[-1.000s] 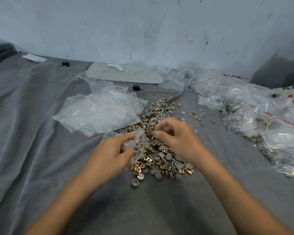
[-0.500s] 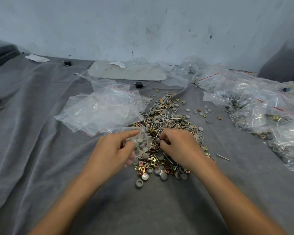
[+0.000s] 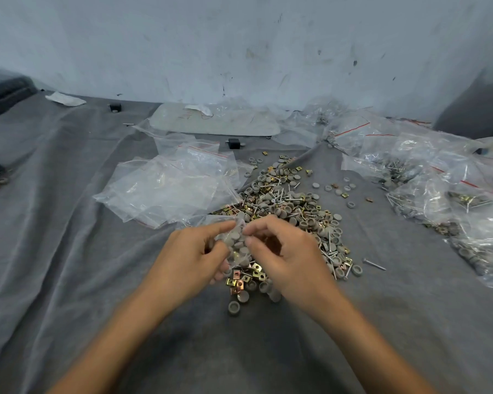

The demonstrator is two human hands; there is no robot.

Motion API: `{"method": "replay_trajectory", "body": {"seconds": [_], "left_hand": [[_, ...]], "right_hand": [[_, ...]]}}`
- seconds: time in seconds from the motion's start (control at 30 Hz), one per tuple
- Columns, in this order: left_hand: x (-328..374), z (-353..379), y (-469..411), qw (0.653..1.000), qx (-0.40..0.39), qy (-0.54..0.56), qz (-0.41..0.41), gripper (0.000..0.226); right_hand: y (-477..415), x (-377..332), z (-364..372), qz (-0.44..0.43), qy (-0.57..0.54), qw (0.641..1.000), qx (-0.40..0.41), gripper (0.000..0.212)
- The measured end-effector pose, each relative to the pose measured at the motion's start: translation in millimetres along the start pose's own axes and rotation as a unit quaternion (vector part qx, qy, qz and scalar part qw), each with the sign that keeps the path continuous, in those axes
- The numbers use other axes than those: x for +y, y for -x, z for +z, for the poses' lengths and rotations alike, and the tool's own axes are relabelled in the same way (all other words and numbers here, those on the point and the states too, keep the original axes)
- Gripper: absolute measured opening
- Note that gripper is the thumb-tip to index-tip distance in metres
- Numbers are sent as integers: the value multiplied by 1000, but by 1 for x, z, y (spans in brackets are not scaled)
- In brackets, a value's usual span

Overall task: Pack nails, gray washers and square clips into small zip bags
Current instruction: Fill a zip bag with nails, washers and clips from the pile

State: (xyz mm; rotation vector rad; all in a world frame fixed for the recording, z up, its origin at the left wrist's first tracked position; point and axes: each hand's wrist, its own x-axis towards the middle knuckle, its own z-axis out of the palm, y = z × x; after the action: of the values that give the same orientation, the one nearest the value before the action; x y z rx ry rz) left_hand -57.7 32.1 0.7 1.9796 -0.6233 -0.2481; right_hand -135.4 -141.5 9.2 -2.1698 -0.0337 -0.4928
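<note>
The red scrawl (image 3: 189, 115) on the gray board (image 3: 248, 125) is illegible

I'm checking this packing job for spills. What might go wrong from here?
1. The small zip bag, gripped by the left hand, is unsealed just above the mixed pile. If it tips, its gray washers could spill back.
2. The right hand has its fingertips at the bag's mouth, so a part might miss it.
3. A loose nail lies apart from the pile and may get overlooked.
</note>
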Motion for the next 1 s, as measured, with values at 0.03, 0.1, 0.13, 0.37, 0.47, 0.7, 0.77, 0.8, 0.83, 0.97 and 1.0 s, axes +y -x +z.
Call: {"method": "replay_trajectory", "body": {"seconds": [0.03,0.1,0.13,0.37,0.47,0.7,0.77,0.8,0.83,0.97,1.0], "left_hand": [[0,0,0,1000,1,1,1,47],[0,0,0,1000,3,2,2,48],[1,0,0,1000,2,4,2,49],[-1,-1,-1,1000,7,13,-1,48],[-2,-1,-1,1000,5,11,3,48],[-5,-1,-2,1000,10,0,7,46],[-5,-1,-2,1000,14,3,8,46],[-6,-2,-2,1000,14,2,8,46],[-6,-2,-2,1000,13,0,9,46],[-5,-2,-1,1000,9,1,7,45],[-4,-2,-1,1000,8,1,6,45]], "right_hand": [[-1,-1,2,-1,14,1000,-10,10],[-2,0,5,0,32,999,-26,13],[-2,1,6,-4,38,999,-34,16],[-2,22,-2,14,13,999,41,18],[-6,37,-13,38,128,990,36,14],[-11,53,-1,35,263,964,-8,19],[-11,55,4,39,301,953,9,25],[-11,56,7,45,313,949,14,27],[-10,57,9,48,320,946,19,28],[-7,60,10,44,310,949,22,18],[-7,60,10,39,312,949,20,17]]}}
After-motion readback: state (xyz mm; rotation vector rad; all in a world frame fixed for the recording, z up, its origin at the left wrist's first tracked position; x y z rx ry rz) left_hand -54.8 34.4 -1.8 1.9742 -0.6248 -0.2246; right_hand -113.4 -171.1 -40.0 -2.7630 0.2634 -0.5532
